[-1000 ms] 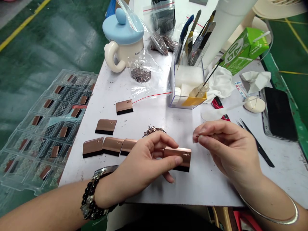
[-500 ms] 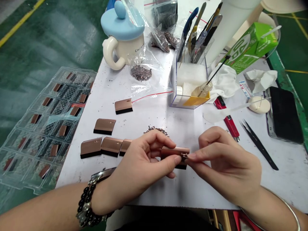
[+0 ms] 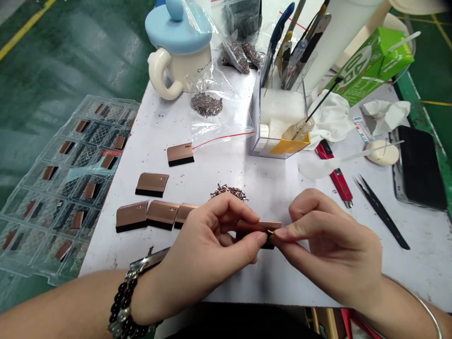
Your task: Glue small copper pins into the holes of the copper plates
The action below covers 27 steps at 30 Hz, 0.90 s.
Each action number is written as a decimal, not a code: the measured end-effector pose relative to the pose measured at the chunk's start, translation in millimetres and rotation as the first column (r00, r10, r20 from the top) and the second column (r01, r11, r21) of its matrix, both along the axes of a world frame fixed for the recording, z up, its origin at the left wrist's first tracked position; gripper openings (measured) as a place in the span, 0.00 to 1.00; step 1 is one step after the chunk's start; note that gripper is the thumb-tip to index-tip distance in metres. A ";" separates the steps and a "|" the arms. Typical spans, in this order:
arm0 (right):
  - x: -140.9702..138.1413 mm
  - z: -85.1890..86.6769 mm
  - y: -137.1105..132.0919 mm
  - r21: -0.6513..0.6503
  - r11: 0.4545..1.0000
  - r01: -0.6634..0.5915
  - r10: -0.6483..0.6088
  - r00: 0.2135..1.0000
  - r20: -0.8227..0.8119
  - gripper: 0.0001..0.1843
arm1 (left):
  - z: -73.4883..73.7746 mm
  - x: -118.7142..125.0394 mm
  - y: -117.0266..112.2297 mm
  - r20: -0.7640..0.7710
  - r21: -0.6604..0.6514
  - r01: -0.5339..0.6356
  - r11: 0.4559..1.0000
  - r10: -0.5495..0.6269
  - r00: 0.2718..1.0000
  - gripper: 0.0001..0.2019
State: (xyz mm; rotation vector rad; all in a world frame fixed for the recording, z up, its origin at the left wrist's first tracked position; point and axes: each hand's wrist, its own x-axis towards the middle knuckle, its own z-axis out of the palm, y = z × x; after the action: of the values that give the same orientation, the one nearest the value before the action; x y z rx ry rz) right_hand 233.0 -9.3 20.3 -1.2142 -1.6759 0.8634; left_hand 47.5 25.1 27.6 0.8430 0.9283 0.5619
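Now pinching shiny brown plate (image 3: 264,225) in left hand (image 3: 208,247) | pinching tiny metal bit (image 3: 270,231) in right hand (image 3: 335,249) | likely both light, hard, slippery | best held by edges

The held plate (image 3: 252,229) is showing coppery brown with a black strip along the bottom, and the loose plates (image 3: 151,182) are totally matching it. The mug (image 3: 185,70) is going cream with a baby-blue lid (image 3: 178,33). The carton (image 3: 383,61) is rocking bright green with white lettering, the tweezers (image 3: 384,216) are looking mostly black, the tabletop (image 3: 219,162) is sporting white with dark specks, and the floor (image 3: 99,52) is running dark green with yellow lines.
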 end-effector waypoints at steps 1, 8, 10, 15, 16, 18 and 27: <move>-0.5 0.0 -0.2 -0.002 1.000 0.005 -0.005 1.000 -0.002 0.11 | 0.0 0.0 -0.1 -0.015 0.019 0.002 1.000 -0.002 1.000 0.09; -2.3 1.8 -2.5 0.013 1.000 -0.014 0.014 1.000 -0.008 0.12 | 0.0 -0.1 -0.4 -0.108 0.142 0.011 0.990 0.005 0.994 0.09; -2.5 2.7 -3.4 0.023 0.999 -0.024 0.024 1.000 0.006 0.12 | 0.4 0.3 -0.1 -0.113 0.171 0.003 0.985 0.017 0.993 0.09; -1.2 3.2 -2.1 -0.048 0.998 -0.051 0.050 0.999 -0.011 0.13 | 1.6 0.3 -0.7 -0.168 0.265 0.018 0.964 0.028 0.985 0.09; -0.4 2.9 -1.1 -0.066 0.996 -0.054 0.052 0.998 -0.033 0.13 | 1.8 0.0 -1.2 -0.179 0.286 0.021 0.958 0.032 0.983 0.08; 1.7 2.1 1.1 -0.093 0.995 -0.042 0.036 0.997 -0.070 0.14 | 1.8 -0.6 -2.4 -0.194 0.333 0.016 0.943 0.052 0.980 0.08; -1.6 0.7 0.3 -0.028 0.999 -0.019 0.020 0.999 0.049 0.08 | -3.3 -3.3 -4.6 -0.261 0.608 0.044 0.793 0.147 0.954 0.07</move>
State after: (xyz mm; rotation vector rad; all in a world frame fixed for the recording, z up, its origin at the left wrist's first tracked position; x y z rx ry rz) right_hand 231.4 -9.0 21.0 -1.2492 -1.7230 0.8777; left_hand 44.2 20.5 24.3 1.5263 1.0600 0.8208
